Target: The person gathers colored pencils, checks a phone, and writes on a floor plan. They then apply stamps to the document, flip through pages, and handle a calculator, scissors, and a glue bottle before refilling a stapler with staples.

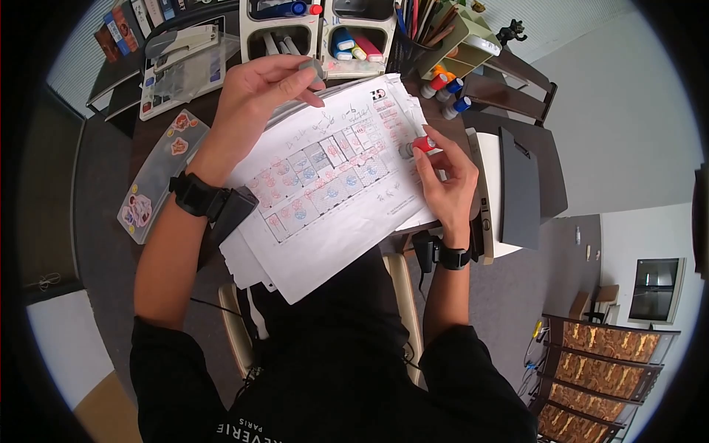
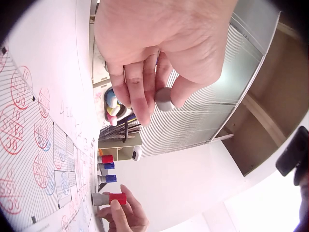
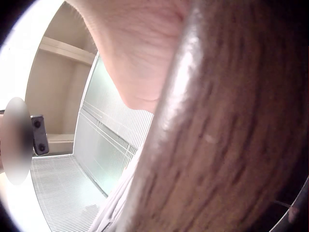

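Observation:
My left hand (image 1: 258, 92) pinches a small grey round cap (image 2: 165, 99) between thumb and fingers, raised over the top left of the paper stack. My right hand (image 1: 452, 181) holds a small red and grey stamp (image 1: 419, 146) at the right edge of the top sheet (image 1: 295, 258), its grey end towards the paper. That sheet carries a printed floor plan covered with round red and blue stamp marks and handwriting. In the right wrist view the desk edge (image 3: 217, 125) hides the right fingers and the stamp.
Small stamps with red (image 1: 433, 86) and blue (image 1: 456, 108) parts stand beyond the papers at right. A white organizer (image 1: 319, 44) of pens and highlighters sits behind, next to a pencil holder (image 1: 419, 53). A stickered clear case (image 1: 159, 177) lies at left; a box file (image 1: 484, 199) stands at right.

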`<state>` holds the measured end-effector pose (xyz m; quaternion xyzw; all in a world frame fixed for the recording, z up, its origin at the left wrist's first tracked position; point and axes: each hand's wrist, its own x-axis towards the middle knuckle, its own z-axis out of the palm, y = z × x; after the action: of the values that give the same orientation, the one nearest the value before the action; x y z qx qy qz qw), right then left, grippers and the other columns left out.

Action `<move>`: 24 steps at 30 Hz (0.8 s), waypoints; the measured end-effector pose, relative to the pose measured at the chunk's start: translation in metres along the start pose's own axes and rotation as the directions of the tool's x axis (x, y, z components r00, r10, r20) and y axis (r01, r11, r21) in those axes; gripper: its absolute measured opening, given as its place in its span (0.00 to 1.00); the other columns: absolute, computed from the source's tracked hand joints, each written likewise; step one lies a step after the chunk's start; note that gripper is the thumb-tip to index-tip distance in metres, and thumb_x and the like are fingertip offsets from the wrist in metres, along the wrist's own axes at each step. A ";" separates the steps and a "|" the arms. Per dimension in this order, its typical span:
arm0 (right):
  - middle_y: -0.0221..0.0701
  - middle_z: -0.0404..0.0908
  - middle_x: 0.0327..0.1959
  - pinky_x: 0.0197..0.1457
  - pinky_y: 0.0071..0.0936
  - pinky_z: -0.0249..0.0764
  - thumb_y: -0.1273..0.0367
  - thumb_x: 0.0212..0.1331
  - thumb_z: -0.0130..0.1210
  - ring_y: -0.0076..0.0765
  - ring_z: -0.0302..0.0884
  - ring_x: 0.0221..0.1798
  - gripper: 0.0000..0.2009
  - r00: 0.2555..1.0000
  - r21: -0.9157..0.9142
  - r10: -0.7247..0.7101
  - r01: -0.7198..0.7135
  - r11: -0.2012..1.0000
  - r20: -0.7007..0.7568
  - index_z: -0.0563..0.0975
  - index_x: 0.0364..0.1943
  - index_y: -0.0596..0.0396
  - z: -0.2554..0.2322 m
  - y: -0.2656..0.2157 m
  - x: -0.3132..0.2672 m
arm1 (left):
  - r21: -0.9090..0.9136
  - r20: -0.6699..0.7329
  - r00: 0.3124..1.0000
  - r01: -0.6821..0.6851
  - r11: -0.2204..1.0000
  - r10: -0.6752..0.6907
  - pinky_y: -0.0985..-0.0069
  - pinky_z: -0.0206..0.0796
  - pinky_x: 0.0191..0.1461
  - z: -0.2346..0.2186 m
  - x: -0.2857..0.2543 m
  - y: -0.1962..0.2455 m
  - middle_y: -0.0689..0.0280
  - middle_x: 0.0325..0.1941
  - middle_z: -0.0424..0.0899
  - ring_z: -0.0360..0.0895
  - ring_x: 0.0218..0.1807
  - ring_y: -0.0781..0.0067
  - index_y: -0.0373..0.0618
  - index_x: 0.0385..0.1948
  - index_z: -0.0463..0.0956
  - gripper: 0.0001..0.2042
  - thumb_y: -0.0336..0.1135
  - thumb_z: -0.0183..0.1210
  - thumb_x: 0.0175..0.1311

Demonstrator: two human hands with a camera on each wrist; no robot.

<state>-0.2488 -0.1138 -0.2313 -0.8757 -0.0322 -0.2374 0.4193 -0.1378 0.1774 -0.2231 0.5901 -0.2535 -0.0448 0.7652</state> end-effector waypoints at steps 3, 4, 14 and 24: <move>0.33 0.85 0.35 0.34 0.21 0.78 0.76 0.56 0.66 0.23 0.81 0.29 0.17 0.999 0.013 -0.031 0.031 0.999 0.010 0.83 0.52 0.56 0.001 0.003 0.000 | -0.010 0.005 1.000 0.004 1.000 -0.004 0.71 0.74 0.55 0.000 0.000 0.002 0.55 0.45 0.86 0.85 0.42 0.67 0.31 0.57 0.75 0.18 0.33 0.58 0.72; 0.33 0.85 0.36 0.34 0.21 0.77 0.76 0.56 0.66 0.23 0.81 0.29 0.17 0.998 -0.003 -0.066 0.066 0.998 0.021 0.83 0.52 0.56 0.002 0.002 0.001 | -0.007 0.009 1.000 0.006 1.000 -0.006 0.71 0.74 0.54 0.001 0.000 0.003 0.54 0.45 0.86 0.85 0.42 0.67 0.31 0.57 0.75 0.18 0.34 0.58 0.72; 0.33 0.86 0.36 0.34 0.19 0.76 0.77 0.57 0.66 0.21 0.80 0.30 0.18 0.994 -0.024 -0.107 0.106 0.994 -0.017 0.83 0.54 0.56 0.003 0.003 -0.003 | -0.008 -0.033 0.999 0.007 1.000 -0.007 0.74 0.73 0.55 0.002 0.000 0.003 0.54 0.43 0.87 0.87 0.42 0.67 0.30 0.54 0.77 0.19 0.36 0.62 0.69; 0.30 0.86 0.37 0.37 0.17 0.77 0.73 0.62 0.64 0.18 0.81 0.32 0.20 0.978 0.254 0.128 -0.084 0.963 -0.164 0.78 0.60 0.58 -0.012 0.018 0.000 | -0.013 -0.021 1.000 0.001 1.000 -0.001 0.74 0.73 0.55 0.000 0.001 0.001 0.54 0.44 0.87 0.87 0.42 0.67 0.30 0.54 0.77 0.19 0.36 0.62 0.69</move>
<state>-0.2492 -0.1346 -0.2379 -0.7925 0.0234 -0.2862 0.5380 -0.1366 0.1773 -0.2222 0.5858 -0.2447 -0.0407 0.7716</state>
